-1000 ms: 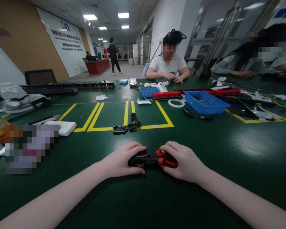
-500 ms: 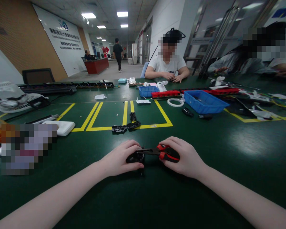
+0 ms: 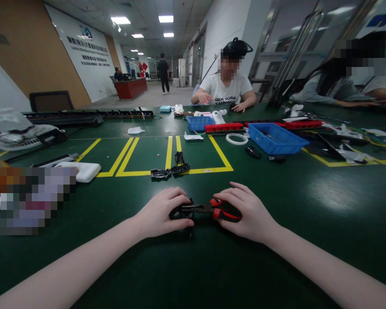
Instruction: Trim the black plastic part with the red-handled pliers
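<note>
My left hand (image 3: 165, 212) is curled round a small black part (image 3: 180, 212) just above the green table (image 3: 193, 270). Fingers of my right hand (image 3: 247, 212) wrap the red and black handles of the pliers (image 3: 223, 210). The jaws of the pliers point left and reach the black part between my left thumb and fingers. Whether the jaws grip it is too small to tell. Beyond my hands, several black pieces (image 3: 180, 168) lie on and beside the yellow tape lines.
Farther right stands a blue bin (image 3: 278, 138) beside a white ring (image 3: 236, 138) and a black object (image 3: 253, 151). A smaller blue tray (image 3: 200, 124) is behind. At left lies a white box (image 3: 85, 171). A person (image 3: 230, 86) sits opposite.
The plier jaws have shifted slightly down and left at the black part. My right index finger has lifted a little. The person opposite has raised one hand.
</note>
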Tool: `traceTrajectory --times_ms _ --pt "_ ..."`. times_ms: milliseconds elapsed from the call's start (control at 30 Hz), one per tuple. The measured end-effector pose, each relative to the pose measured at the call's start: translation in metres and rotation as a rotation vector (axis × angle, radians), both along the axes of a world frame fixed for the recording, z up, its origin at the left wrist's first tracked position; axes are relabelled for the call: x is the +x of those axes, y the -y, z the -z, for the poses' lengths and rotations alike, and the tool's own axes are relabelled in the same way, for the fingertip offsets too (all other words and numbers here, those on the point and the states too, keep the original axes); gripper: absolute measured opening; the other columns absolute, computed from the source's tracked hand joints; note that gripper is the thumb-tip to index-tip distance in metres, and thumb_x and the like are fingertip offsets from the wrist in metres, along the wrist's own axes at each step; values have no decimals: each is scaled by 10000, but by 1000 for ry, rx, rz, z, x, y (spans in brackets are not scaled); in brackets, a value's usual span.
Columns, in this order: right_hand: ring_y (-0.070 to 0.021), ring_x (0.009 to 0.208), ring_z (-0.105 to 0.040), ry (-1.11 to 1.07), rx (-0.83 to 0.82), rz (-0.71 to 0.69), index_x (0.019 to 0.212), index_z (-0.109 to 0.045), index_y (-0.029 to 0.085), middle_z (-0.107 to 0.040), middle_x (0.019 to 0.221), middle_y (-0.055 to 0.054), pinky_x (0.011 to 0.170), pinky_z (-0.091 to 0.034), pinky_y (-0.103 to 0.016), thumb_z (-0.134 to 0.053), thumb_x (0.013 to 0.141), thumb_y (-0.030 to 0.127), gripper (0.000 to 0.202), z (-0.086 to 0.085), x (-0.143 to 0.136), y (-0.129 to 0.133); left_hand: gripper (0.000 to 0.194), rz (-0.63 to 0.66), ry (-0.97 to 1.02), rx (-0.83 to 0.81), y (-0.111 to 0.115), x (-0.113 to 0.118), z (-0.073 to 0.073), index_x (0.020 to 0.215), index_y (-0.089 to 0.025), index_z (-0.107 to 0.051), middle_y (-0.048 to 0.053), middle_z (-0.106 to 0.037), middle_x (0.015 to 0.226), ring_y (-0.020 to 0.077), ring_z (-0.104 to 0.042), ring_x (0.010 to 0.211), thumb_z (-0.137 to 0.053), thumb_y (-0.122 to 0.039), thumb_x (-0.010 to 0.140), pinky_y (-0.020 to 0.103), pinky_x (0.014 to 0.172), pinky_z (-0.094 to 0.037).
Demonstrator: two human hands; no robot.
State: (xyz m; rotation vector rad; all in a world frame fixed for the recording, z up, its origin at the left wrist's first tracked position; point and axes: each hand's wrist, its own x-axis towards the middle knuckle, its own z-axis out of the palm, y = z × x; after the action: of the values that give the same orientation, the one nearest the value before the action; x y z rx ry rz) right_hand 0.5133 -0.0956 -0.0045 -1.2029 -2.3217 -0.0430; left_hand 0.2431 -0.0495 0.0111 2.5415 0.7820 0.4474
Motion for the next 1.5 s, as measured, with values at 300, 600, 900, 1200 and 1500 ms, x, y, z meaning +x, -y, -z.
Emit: traceTrajectory --times_ms 300,600,900,1200,1500 --pt "-256 963 -661 5 -21 15 1128 -600 231 -705 1024 -52 1087 -285 -632 -676 739 311 404 0 1 -1 336 -9 28 -63 1 0 -2 1139 -214 -583 76 -557 1158 254 -570 1025 -661 -370 851 414 876 -510" --pt "-237 908 -626 -1 -61 31 1072 -613 199 -683 1009 -78 833 -478 -428 -677 732 290 358 -2 -2 0 346 -34 33 -55 1 0 -1 1120 -200 -577 79 -534 1168 246 -569 1020 -682 -362 833 411 892 -514" --pt "-210 819 -630 10 -101 24 1086 -603 204 -661 978 -70 702 -533 -354 -677 740 317 372 1 -2 1 592 -56 60 -73 0 0 1 1338 -224 -439 105 -514 1309 290 -493 1193 -686 -385 825 468 988 -469" --pt "-207 816 -628 9 -133 29 1034 -607 207 -650 966 -74 666 -540 -332 -702 764 410 351 -5 -6 4 575 -26 29 -84 0 -2 0 1380 -225 -439 106 -536 1294 294 -468 1180 -627 -423 874 489 977 -454" --pt "-204 807 -627 -28 -131 9 1029 -593 200 -648 964 -78 669 -539 -332 -687 780 408 338 -7 -6 5 458 14 31 -84 -2 -3 0 1325 -215 -483 103 -564 1228 287 -509 1121 -571 -402 915 453 957 -451"
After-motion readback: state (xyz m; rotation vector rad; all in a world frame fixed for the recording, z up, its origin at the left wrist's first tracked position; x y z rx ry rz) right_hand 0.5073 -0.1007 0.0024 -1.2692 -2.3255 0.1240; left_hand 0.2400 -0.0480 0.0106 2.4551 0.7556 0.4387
